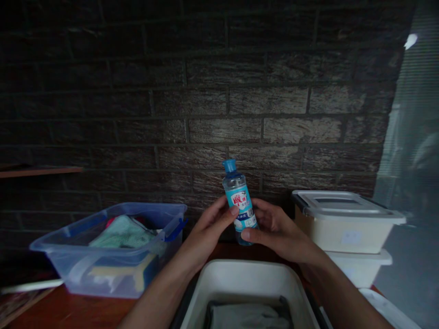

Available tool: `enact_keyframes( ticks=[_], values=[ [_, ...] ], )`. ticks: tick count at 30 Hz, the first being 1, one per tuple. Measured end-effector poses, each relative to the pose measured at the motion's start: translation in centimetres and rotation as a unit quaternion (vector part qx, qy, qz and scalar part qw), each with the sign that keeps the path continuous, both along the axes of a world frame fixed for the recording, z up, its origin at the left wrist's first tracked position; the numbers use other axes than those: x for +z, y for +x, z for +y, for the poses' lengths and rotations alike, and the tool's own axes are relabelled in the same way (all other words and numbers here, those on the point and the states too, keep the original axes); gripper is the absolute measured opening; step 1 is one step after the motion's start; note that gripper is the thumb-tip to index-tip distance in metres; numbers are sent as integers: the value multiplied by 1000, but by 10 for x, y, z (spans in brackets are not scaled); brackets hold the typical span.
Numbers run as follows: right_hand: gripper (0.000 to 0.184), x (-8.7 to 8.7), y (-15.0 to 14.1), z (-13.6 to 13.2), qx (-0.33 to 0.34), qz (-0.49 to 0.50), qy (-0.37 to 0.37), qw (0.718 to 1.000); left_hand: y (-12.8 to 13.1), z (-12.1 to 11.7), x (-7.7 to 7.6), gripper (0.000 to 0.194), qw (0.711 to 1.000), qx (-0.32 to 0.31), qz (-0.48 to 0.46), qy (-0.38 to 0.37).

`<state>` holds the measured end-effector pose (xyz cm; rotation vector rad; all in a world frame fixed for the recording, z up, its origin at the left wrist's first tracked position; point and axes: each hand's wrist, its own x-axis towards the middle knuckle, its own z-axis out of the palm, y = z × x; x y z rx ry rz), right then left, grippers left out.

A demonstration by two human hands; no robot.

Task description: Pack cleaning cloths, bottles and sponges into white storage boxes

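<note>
A clear bottle with a blue cap and a light-blue label, like a dish soap bottle [244, 210], is held up slightly tilted in both hands. My left hand [215, 221] grips its left side, thumb on the label. On the right, my right hand [274, 226] wraps its lower part, thumb across the front near the base. Some fingers of each hand are hidden behind the bottle. Below it stands an open white bin [252, 269] with a folded grey cloth item [245, 316] inside.
A clear bluish tub [103, 274] with cloths [120, 233] stands left on the reddish-brown table [85, 313]. Stacked white lidded boxes [346, 233] are at the right. A dark brick wall [206, 100] rises behind, and a shelf edge [41, 172] juts in at left.
</note>
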<state>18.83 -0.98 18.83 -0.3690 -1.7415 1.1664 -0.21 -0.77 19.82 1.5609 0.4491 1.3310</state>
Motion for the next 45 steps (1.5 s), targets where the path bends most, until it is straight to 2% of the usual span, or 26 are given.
enact_keyframes(
  ticks=[4, 8, 12, 15, 19, 24, 28, 36, 40, 45],
  values=[
    [45, 4, -2, -1, -9, 24, 1, 1000, -3, 1, -2, 44, 995, -63, 30, -65],
    [37, 6, 2, -2, 35, 31, -20, 999, -3, -5, -2, 49, 989, -108, 8, -104],
    [41, 7, 8, -6, 87, 29, -69, 993, -4, -10, 3, 46, 988, -123, 1, -90],
    [46, 8, 8, -9, 102, 37, -70, 992, -4, -11, 4, 45, 989, -127, -14, -81],
    [49, 8, 3, -9, 81, 53, -47, 994, -2, -12, 5, 45, 991, -108, -33, -75],
    [51, 7, 3, -6, 64, 51, -35, 996, -1, -16, 7, 46, 991, -116, -27, -65],
    [52, 10, 8, -7, 70, 38, -34, 996, -1, -17, 8, 42, 990, -126, -18, -64],
    [56, 13, 11, -12, 92, 36, -45, 994, -5, -20, 11, 51, 980, -191, -7, -48],
    [56, 14, 10, -12, 96, 42, -37, 994, -2, -23, 12, 58, 981, -191, -10, -27],
    [56, 14, 8, -12, 87, 39, -29, 995, -1, -22, 12, 58, 983, -185, 1, -4]
  ],
)
